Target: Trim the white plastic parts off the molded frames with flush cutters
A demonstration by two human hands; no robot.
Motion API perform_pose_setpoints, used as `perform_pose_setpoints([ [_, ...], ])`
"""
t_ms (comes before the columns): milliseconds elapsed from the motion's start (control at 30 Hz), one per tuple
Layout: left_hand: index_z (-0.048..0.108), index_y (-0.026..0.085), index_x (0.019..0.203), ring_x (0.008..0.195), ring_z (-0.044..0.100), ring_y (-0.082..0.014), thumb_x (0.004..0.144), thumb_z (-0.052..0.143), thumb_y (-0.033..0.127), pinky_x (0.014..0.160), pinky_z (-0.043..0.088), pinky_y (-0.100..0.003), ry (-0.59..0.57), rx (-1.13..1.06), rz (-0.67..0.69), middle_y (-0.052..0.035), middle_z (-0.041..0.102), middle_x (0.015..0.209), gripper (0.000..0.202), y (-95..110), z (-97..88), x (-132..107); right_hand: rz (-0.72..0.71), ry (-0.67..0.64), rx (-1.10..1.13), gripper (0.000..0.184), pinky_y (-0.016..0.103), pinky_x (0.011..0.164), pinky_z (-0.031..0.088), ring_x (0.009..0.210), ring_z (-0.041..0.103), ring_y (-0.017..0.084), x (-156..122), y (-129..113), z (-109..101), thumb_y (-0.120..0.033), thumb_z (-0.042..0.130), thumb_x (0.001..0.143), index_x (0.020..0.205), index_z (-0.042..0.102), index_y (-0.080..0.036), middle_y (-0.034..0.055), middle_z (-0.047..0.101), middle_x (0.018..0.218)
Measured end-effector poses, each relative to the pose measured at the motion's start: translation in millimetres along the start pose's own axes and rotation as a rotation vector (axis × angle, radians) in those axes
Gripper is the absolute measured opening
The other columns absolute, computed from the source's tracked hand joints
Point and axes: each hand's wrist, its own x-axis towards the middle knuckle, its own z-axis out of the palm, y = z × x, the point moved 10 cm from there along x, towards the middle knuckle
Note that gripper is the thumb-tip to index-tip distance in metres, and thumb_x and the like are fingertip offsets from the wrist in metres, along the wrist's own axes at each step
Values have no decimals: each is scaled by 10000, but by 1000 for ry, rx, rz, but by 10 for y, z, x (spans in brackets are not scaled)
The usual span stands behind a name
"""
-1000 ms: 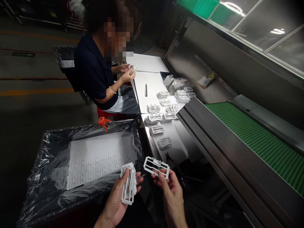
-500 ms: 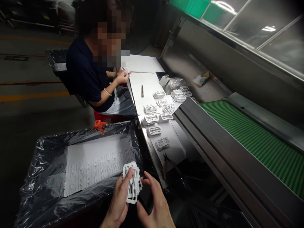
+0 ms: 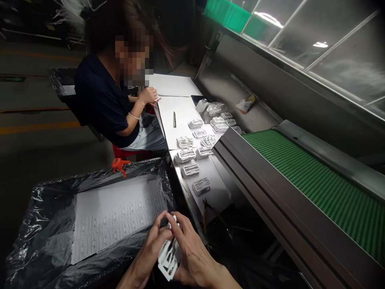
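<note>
At the bottom centre, my left hand and my right hand are both closed around one small stack of white plastic frame parts. The stack is tilted, and most of it is hidden by my fingers. Just left of my hands stands a box lined with black plastic film, which holds flat white sheets of the same parts.
More small stacks of white parts lie on the white worktable beside a pen. A seated person in a dark shirt handles a part there. A green conveyor belt runs along the right. Pliers lie near the table's end.
The single frame from my right hand has joined the stack in my left. Both hands now close over that stack, lower in view. The view has shifted a little.
</note>
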Motion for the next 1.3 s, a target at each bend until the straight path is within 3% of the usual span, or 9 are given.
perform_pose_setpoints([
  [100, 566, 167, 1190, 1177, 552, -260, 856, 560, 327, 1010, 400, -345, -31, -199, -141, -79, 697, 1135, 370, -176, 69, -8, -7, 17, 3, 1220, 476, 1037, 369, 1315, 276, 356, -2, 25, -14, -296, 779, 557, 1484, -15, -282, 154, 202, 1415],
  [267, 630, 172, 1122, 1131, 595, -247, 888, 534, 358, 990, 440, -337, -96, -268, -176, -71, 730, 1067, 313, -233, 178, 23, -41, 25, 30, 1239, 472, 1036, 376, 1330, 269, 354, -9, 24, -61, -321, 778, 564, 1484, -51, -273, 157, 183, 1436],
  [433, 645, 208, 1129, 1263, 486, -197, 857, 617, 349, 1065, 364, -272, -94, -242, -162, -39, 655, 1245, 308, -171, 101, 40, -50, -12, -20, 1234, 498, 1049, 352, 1355, 240, 361, -15, 35, -90, -325, 766, 606, 1477, -106, -269, 174, 183, 1461],
  [600, 648, 259, 1125, 1312, 431, -241, 755, 732, 378, 1105, 351, -354, -10, -234, -188, -27, 567, 1357, 397, -221, 36, 77, -80, -24, -65, 1290, 527, 1078, 297, 1395, 136, 395, -46, 134, -21, -379, 796, 597, 1477, -134, -224, 200, 48, 1540],
  [700, 683, 255, 1052, 1335, 395, -263, 709, 764, 402, 1115, 345, -365, 70, -220, -129, -39, 559, 1364, 382, -224, -46, 169, -21, 35, -72, 1250, 549, 1060, 313, 1387, 163, 398, -121, 240, 23, -395, 790, 651, 1477, -136, -252, 190, 48, 1556],
  [833, 717, 272, 951, 1403, 235, -316, 551, 863, 371, 1152, 261, -420, 99, -77, 96, -47, 546, 1371, 438, -86, -143, 274, 249, 144, 21, 921, 377, 986, 466, 1357, 298, 302, -253, 421, -42, -307, 641, 844, 1492, -14, -326, 109, 158, 1553],
  [900, 718, 284, 954, 1415, 178, -335, 462, 902, 313, 1159, 230, -443, 81, 16, 219, -48, 553, 1363, 527, -2, -142, 287, 286, 169, 6, 799, 341, 952, 498, 1344, 330, 292, -276, 396, -130, -295, 584, 887, 1490, 63, -353, 81, 172, 1552],
  [1100, 713, 292, 920, 1406, 221, -329, 564, 835, 393, 1149, 246, -468, 83, 13, 167, -61, 585, 1329, 390, -94, -130, 344, 72, 92, -169, 950, 466, 1065, 367, 1360, 288, 335, -170, 246, -256, -408, 638, 849, 1489, -57, -301, 105, 231, 1533],
  [1300, 718, 261, 865, 1413, 192, -344, 479, 891, 393, 1147, 251, -447, 28, -26, 132, -101, 615, 1286, 443, 2, 11, 369, 129, 24, -151, 1061, 454, 1067, 367, 1377, 256, 340, -56, 416, -123, -308, 706, 781, 1487, -85, -287, 166, 189, 1534],
])
